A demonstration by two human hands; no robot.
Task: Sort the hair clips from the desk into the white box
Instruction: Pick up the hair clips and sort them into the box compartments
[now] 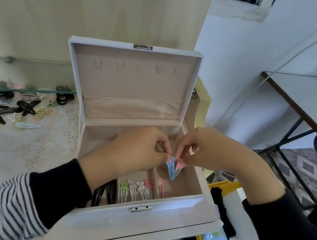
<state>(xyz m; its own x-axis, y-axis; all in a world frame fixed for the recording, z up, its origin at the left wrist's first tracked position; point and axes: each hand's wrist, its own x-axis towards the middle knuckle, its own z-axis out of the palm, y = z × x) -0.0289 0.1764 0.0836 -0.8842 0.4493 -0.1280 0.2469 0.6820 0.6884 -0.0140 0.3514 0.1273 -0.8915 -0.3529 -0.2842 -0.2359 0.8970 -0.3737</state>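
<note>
desk [13,160]: lace-covered, carries the white box [160,208].
white box: lid raised upright, beige lining, divided tray.
loose clips [11,110]: heap on the desk, left of the box, well apart from it.
left hand [134,151]: above the box's middle, fingertips pinching the blue clip [170,169] by its top.
right hand [206,149]: above the box's right half, fingertips pinching the pink clip [178,168] by its top.
black clips [104,193]: box's front left compartment.
pastel clips [136,190]: row in the next compartment rightward.
blue clip, pink clip: hanging over the box's right compartment, lower tips meeting.
</note>
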